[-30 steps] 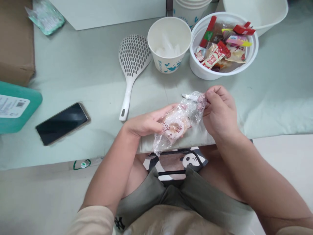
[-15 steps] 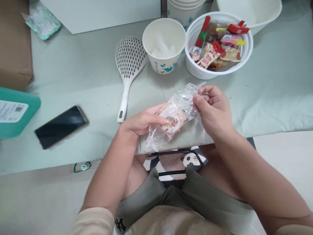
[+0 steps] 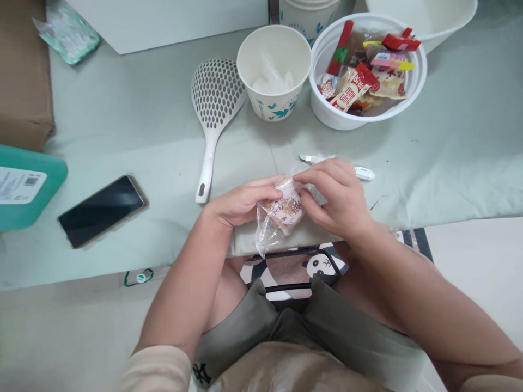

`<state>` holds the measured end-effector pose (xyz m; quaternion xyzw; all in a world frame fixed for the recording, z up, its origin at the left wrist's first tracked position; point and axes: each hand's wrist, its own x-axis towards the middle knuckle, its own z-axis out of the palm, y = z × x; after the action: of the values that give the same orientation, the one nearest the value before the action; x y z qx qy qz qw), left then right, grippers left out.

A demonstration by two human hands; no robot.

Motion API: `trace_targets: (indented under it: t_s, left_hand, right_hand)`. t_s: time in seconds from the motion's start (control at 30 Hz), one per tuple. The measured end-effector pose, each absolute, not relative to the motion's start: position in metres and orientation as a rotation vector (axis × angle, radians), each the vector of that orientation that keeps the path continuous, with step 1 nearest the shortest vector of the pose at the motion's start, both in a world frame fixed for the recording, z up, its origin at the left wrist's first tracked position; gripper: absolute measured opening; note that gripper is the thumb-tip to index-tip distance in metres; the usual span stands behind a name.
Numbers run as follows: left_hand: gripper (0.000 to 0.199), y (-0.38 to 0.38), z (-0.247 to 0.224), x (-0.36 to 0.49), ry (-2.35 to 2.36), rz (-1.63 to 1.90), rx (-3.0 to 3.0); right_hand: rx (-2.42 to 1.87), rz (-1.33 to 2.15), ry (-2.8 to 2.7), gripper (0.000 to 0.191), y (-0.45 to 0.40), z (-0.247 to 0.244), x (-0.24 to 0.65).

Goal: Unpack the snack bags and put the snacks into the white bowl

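A small pastry in a clear plastic wrapper (image 3: 285,211) with red print is held above the table's front edge. My left hand (image 3: 249,200) grips it from the left, thumb on top. At its upper right edge, the bent fingers of my right hand (image 3: 337,193) pinch the wrapper; the exact fingertip contact is partly hidden. Loose crinkled plastic hangs from the lower left end. Behind my right hand lies a white utility knife (image 3: 365,173), its middle covered by the hand.
A slotted skimmer (image 3: 210,147), a paper cup (image 3: 273,106) with whitish translucent contents and a white tub (image 3: 321,106) of wrapped snacks stand beyond my hands. At left are a phone (image 3: 102,211) and a green container (image 3: 36,190). A white box (image 3: 183,22) stands behind.
My right hand has moved left and slightly down along the wrapper, closer to my left hand. The wrapped pastry is more upright and bunched. The utility knife has come into sight behind my right hand.
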<state>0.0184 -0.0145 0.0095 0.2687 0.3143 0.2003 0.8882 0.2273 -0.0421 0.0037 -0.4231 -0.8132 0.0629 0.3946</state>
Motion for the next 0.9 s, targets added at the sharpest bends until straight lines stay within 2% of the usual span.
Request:
trace_targets:
  t_s: [0.43, 0.73, 0.9]
  left_hand:
    - [0.045, -0.012, 0.009, 0.012, 0.656, 0.421, 0.602]
    - [0.048, -0.011, 0.015, 0.010, 0.745, 0.472, 0.591]
    - [0.044, -0.010, 0.021, 0.011, 0.798, 0.573, 0.574]
  right_hand:
    - [-1.147, 0.176, -2.067, 0.007, -0.043, 0.005, 0.226]
    - [-1.133, 0.140, -2.011, 0.010, -0.043, 0.006, 0.228]
    - [-1.162, 0.121, -2.027, 0.010, -0.043, 0.007, 0.231]
